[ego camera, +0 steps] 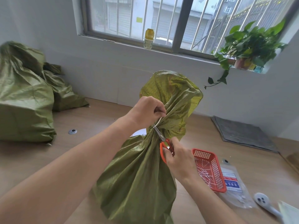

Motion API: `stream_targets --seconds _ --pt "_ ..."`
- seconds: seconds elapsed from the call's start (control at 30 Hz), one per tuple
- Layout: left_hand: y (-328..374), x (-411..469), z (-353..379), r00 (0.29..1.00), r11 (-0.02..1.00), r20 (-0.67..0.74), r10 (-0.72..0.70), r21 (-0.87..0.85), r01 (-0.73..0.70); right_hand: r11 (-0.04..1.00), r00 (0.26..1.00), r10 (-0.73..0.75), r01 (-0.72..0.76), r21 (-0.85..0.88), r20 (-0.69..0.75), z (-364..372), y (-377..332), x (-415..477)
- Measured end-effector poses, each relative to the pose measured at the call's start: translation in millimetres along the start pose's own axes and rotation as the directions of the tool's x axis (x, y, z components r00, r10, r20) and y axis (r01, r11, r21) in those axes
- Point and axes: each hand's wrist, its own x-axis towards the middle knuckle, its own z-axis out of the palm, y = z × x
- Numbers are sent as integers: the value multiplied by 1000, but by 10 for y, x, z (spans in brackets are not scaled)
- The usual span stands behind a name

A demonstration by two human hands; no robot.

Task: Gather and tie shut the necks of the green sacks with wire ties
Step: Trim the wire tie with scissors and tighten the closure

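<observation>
Scissors in right hand meet tie — left hand pinches it.

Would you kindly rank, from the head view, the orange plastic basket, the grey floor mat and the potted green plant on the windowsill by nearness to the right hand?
1. Orange plastic basket: on the floor just right of the right hand.
2. Grey floor mat: farther right, by the wall.
3. Potted green plant: up on the windowsill, farthest.

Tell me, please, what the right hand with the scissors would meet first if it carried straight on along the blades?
Probably the white tie at the sack neck: the right hand aims the scissors up-left at its tail, which the left hand pulls taut. Depth is unclear.
</observation>
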Motion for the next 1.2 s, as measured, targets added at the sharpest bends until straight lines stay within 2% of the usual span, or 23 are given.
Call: stream_targets --seconds 0.2,0.47,0.6,0.83,1.07,1.2 --pt "-22 -36 6 998 999 -50 -26 -37 24 1000 1000 14 -15 6 26 26 13 -14" --pt "85 5 84 996 994 -90 -29 -103 20 966 973 229 -230 120 20 79 168 -106" --pt "205 89 307 999 991 -48 -24 -135 17 910 934 356 -346 229 -3 4 349 -236" --pt "687 222 983 998 995 59 16 -100 -10 783 830 554 -545 299 64 -239 985 -477" --pt "1016 273 1921 979 984 125 -161 -53 169 739 779 624 -612 280 55 -513 1778 -753" --pt "1174 259 2381 963 967 123 -238 -61 247 681 719 692 -679 273 65 -547 2163 -935"
